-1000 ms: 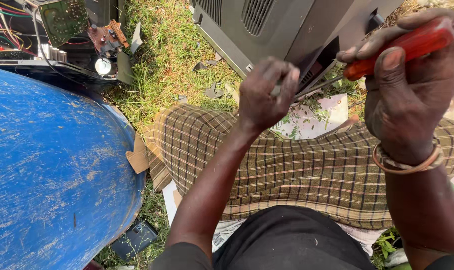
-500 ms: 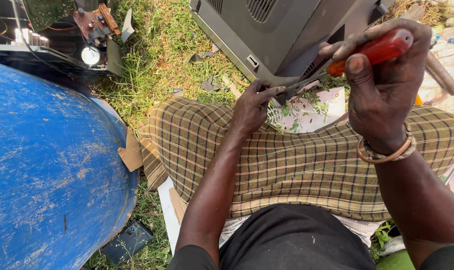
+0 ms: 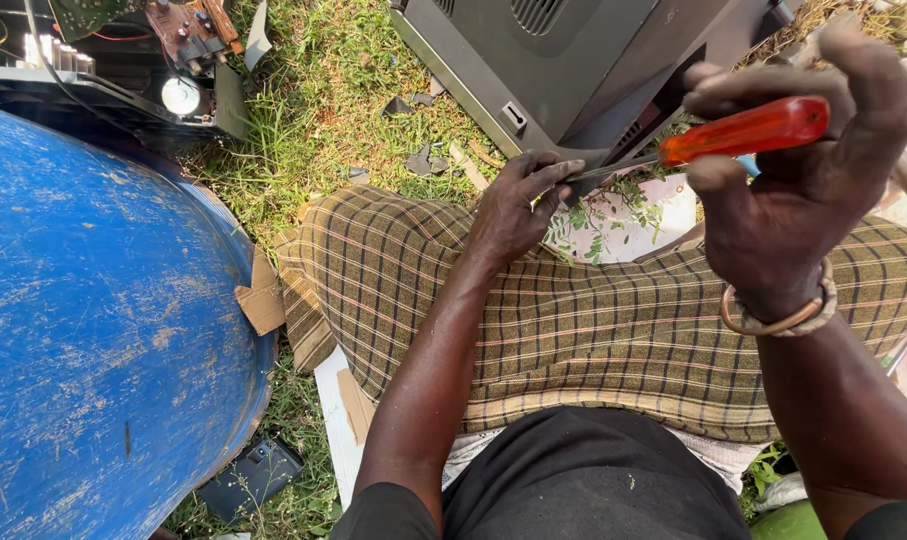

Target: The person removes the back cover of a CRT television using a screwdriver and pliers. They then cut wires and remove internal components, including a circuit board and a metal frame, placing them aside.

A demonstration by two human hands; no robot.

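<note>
R hand (image 3: 788,210) grips red-handled metal screwdriver (image 3: 743,132); L hand (image 3: 518,205) pinches shaft tip, steadying it below dark-grey plastic TV casing (image 3: 573,70).

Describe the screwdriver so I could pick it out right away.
Start at the big grey casing lying on the grass at top. The screwdriver points at its lower edge, held in the right hand. Nothing else nearby has its glossy red-orange handle.

No packages, labels or signs show. The one screen-related thing is a dark grey television casing (image 3: 573,60) lying on the grass at the top (seen from its vented back, so the screen itself is hidden), just beyond the person's plaid-covered lap.
</note>
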